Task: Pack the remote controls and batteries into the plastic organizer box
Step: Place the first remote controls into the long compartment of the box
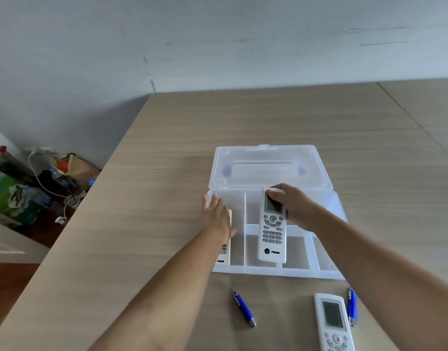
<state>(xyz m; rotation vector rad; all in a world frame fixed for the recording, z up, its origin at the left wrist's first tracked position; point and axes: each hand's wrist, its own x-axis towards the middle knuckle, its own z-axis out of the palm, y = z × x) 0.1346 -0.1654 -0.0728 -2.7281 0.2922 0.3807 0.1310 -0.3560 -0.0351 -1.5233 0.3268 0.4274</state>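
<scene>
A clear plastic organizer box [329, 272] lies on the wooden table with its lid [268, 165] folded back flat. My right hand [294, 203] grips the top of a white Trane remote [272, 234] that lies over the box's middle dividers. My left hand [216, 215] rests flat on a second white remote [224, 254] in the leftmost compartment, fingers spread and covering its upper half. A third white remote [333, 323] lies on the table in front of the box. Blue batteries lie there too, one [244, 309] at centre and one [352, 306] right of the third remote.
The table's left edge [73, 219] runs diagonally; beyond it on the floor stand bags, bottles and a white cable [40, 178]. A grey wall is behind the table.
</scene>
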